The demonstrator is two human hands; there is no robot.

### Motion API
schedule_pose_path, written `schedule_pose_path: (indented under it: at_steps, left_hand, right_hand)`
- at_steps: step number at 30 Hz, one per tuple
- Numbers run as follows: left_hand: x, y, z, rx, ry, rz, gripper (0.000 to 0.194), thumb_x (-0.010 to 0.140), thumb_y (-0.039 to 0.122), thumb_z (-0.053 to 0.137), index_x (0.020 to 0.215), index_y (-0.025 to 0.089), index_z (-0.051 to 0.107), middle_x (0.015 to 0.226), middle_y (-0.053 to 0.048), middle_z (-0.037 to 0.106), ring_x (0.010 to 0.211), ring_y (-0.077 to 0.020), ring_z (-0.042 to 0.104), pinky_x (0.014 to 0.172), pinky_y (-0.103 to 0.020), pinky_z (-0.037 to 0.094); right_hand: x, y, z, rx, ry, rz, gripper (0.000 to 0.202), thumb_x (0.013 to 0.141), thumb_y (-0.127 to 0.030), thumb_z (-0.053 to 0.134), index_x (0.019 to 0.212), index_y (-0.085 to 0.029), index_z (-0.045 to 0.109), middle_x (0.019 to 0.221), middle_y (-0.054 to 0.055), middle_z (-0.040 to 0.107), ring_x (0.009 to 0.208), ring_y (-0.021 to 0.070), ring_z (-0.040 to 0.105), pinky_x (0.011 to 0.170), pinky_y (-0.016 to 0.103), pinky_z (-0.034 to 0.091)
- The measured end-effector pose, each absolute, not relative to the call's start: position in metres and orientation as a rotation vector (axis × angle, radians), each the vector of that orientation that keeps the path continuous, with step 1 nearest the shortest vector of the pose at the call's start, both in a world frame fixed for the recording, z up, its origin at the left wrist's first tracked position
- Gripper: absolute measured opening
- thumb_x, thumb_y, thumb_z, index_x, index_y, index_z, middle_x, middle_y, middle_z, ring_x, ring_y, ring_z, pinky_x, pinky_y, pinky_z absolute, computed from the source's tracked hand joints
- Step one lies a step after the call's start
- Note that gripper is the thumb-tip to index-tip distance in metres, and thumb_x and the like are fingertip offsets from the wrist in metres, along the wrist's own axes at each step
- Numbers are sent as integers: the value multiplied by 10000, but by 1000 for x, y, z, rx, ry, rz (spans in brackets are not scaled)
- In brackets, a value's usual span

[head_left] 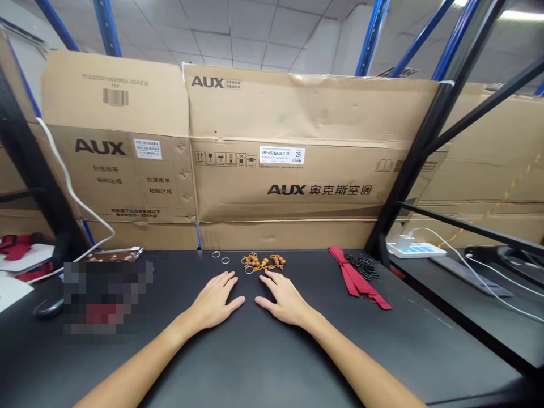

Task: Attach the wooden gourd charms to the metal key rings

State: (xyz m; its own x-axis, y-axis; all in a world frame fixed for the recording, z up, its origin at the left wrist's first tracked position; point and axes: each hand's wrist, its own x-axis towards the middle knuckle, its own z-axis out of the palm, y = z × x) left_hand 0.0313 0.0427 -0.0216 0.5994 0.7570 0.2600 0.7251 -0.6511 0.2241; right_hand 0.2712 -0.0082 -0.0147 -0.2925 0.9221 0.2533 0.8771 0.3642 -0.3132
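My left hand (216, 300) lies palm down on the dark table (238, 362), fingers spread, holding nothing. Beside it my right hand (283, 297) rests the same way, its fingertips close to a small pile of brown beaded cords (264, 263). A metal ring (249, 270) lies at the near edge of that pile. Two more loose rings, one (225, 260) just beyond my left fingertips and another (216, 254) farther back, sit on the tabletop. To the right are flat red ribbon strips (351, 272) and a heap of black clasps or hooks (363, 266).
Tall cardboard panels (297, 215) stand along the back edge. A black frame post (408, 158) rises at the right. Beyond it are a white power strip (414, 249) and cables. At left, a pixelated patch hides items near a brown spotted pouch (114, 255); a white cable (76, 192) hangs there.
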Motion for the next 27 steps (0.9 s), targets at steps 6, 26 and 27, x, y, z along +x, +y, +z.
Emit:
schedule_pose_path:
  at_steps: [6, 26, 27]
  left_hand:
    - [29, 41, -24, 2721, 1227, 578, 632, 897, 612, 421, 1331, 165, 526, 1443, -138, 446, 1350, -311, 381, 1109, -473, 309]
    - [26, 50, -26, 2734, 1224, 643, 563, 905, 585, 429, 1293, 194, 547, 1415, -119, 483, 1324, -292, 415, 1098, -456, 328]
    - [25, 53, -27, 2734, 1237, 667, 556, 905, 580, 434, 1284, 191, 551, 1410, -121, 487, 1319, -290, 421, 1095, -453, 331]
  right_hand:
    - [272, -16, -13, -1571, -2315, 329, 717, 884, -644, 417, 1450, -208, 359, 1549, 103, 229, 1436, 281, 167, 1161, 466, 176]
    - [266, -14, -17, -1567, -2254, 83, 616, 895, -591, 442, 1351, -180, 485, 1430, 146, 426, 1330, 307, 350, 1081, 464, 290]
    - [265, -12, -17, -1563, -2224, 15, 560, 895, -560, 464, 1301, -179, 527, 1370, 147, 480, 1277, 303, 401, 1044, 456, 329]
